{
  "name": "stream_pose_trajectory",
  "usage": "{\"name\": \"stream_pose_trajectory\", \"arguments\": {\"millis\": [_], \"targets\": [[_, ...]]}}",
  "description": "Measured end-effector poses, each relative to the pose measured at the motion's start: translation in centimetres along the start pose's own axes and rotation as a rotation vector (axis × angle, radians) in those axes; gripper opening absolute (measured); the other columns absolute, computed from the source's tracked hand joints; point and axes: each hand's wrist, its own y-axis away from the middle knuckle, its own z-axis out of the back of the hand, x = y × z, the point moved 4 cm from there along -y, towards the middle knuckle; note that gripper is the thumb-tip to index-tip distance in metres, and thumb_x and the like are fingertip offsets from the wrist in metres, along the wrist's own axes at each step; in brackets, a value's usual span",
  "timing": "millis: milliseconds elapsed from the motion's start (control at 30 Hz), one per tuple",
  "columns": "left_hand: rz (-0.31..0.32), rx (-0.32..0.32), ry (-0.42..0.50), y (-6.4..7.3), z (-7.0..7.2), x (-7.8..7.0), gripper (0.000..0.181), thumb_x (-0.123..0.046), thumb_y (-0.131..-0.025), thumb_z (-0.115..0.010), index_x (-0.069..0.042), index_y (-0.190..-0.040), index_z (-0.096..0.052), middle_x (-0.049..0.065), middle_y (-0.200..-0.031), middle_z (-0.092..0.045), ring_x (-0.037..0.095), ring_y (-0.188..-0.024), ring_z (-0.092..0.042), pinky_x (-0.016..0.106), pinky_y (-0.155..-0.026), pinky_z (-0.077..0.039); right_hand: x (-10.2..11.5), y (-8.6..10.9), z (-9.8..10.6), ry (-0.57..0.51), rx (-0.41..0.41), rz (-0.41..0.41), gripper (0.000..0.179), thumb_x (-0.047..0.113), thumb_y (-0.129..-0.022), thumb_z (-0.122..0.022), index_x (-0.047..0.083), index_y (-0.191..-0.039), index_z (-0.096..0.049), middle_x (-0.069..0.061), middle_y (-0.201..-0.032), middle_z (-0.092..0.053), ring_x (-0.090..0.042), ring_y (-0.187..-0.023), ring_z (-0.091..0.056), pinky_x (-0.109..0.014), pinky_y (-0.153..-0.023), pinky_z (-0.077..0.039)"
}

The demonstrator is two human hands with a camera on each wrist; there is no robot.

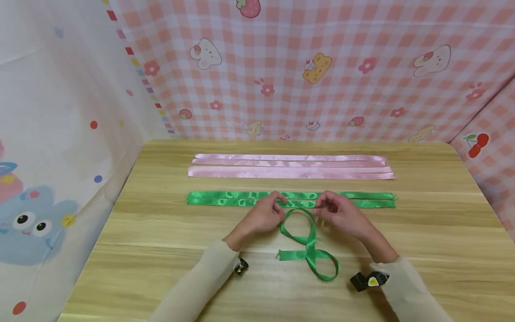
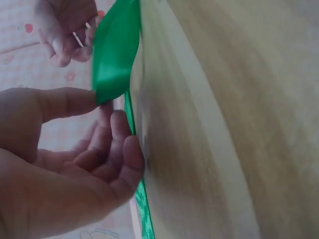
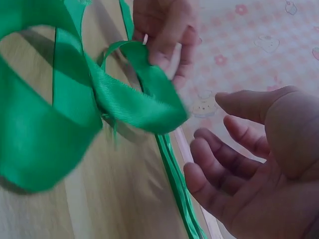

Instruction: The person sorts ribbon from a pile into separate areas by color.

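A loose green satin ribbon (image 1: 310, 251) lies looped in a figure-eight shape on the wooden table, one cut end pointing left. My left hand (image 1: 266, 213) pinches the edge of its upper loop between thumb and finger; the left wrist view shows the ribbon (image 2: 115, 55) at the thumb tip. To the right of that loop is my right hand (image 1: 339, 214). In the right wrist view this hand (image 3: 264, 154) has its thumb and fingers apart, with a gap between them and the ribbon (image 3: 144, 99). Behind both hands, flat green ribbon strips (image 1: 221, 198) lie side by side.
Farther back, several pink ribbon strips (image 1: 289, 171) lie parallel to the green ones. The table (image 1: 132, 250) meets a pink checked cloth (image 1: 281, 103) at its back edge. A white printed cloth (image 1: 80, 89) hangs at the left. Each wrist carries a small black device (image 1: 364, 281).
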Motion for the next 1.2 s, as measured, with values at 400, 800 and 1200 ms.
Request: {"name": "stream_pose_trajectory", "arguments": {"millis": [400,800,1200], "targets": [[-0.087,0.06,0.337,1.0,0.6,-1.0,0.036,-0.005,-0.097,-0.055,-0.006,-0.132,-0.048,0.013,-0.1,-0.059,0.03,-0.091,-0.069,0.033,-0.072,-0.052,0.8,-0.6,-2.8,-0.323,0.129,-0.121,0.03,0.026,-0.107,-0.046,-0.001,-0.12,-0.042,-0.024,-0.098,-0.065,-0.024,-0.082,-0.062,-0.031,-0.076,-0.05],[-0.073,0.171,0.409,2.9,2.9,-1.5,0.032,-0.014,-0.1,-0.06,-0.014,-0.13,-0.052,0.02,-0.11,-0.067,0.038,-0.096,-0.059,0.045,-0.088,-0.051,3.6,0.5,-1.9,-0.417,0.164,0.054,0.011,0.004,-0.101,-0.053,0.01,-0.109,-0.048,0.0,-0.082,-0.06,-0.011,-0.061,-0.043,-0.025,-0.054,-0.038],[-0.145,0.016,0.437,5.8,8.9,-0.1,0.038,-0.001,-0.097,-0.059,0.0,-0.133,-0.045,0.006,-0.097,-0.067,0.012,-0.078,-0.058,0.023,-0.069,-0.048,2.1,3.5,4.7,-0.318,0.065,0.095,0.005,0.002,-0.101,-0.052,0.002,-0.106,-0.05,0.001,-0.076,-0.049,-0.019,-0.062,-0.037,-0.036,-0.054,-0.03]]}}
